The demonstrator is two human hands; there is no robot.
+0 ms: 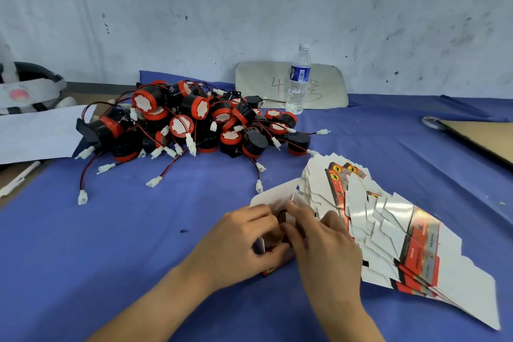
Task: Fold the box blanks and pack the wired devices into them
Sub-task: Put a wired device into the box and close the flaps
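- I see both hands meeting low in the middle of the view over a partly folded box (273, 233) that sits on the blue cloth (138, 230) covering the table.
- My left hand (244, 241) curls round the box from the left — its fingers wrap over the top edge and its thumb presses the near side.
- My right hand (322, 241) comes in from the right with its fingers bent and pressed close together, their tips pushing at a dark round device (282, 216) in the mouth of the box; whether they pinch it or only press it, I cannot tell.
- A white flap (273, 193) of the box stands open on the far side of the hands, and a red printed corner of the box shows beneath the left wrist.
- The stack of flat box blanks (388, 230) is fanned out just to the right of the hands, white backs mostly up, with red and silver printed faces showing here and there.
- The heap of wired devices (194, 122) — black bodies, red caps, red and black leads ending in white plugs — lies beyond the hands, towards the left.
- A clear water bottle (298, 80) stands upright behind the heap, in front of a pale board marked in red.
- White paper sheets (36, 133) lie at the left edge and a cardboard sheet (483, 139) at the right.
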